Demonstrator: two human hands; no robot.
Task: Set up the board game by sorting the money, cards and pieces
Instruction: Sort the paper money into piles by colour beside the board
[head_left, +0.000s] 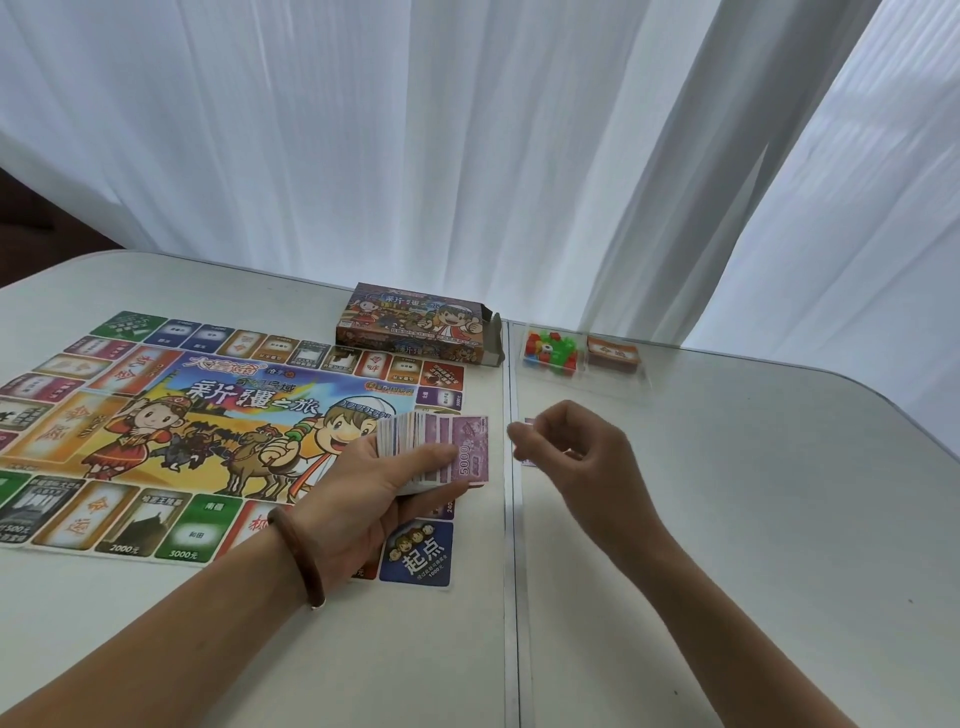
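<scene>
left hand (363, 483) grip clamped on money stack (462, 449); right hand (566, 447) fingers curled, hold unclear

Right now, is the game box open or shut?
Open. The game box lies flat on the table, and the flaps at its right end stick out, unfolded.

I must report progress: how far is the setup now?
Done: the board lies unfolded. In hand: the left hand holds the money; the right hand is over a pink note, mostly hidden. Left: pieces and cards sit in their tray.
</scene>
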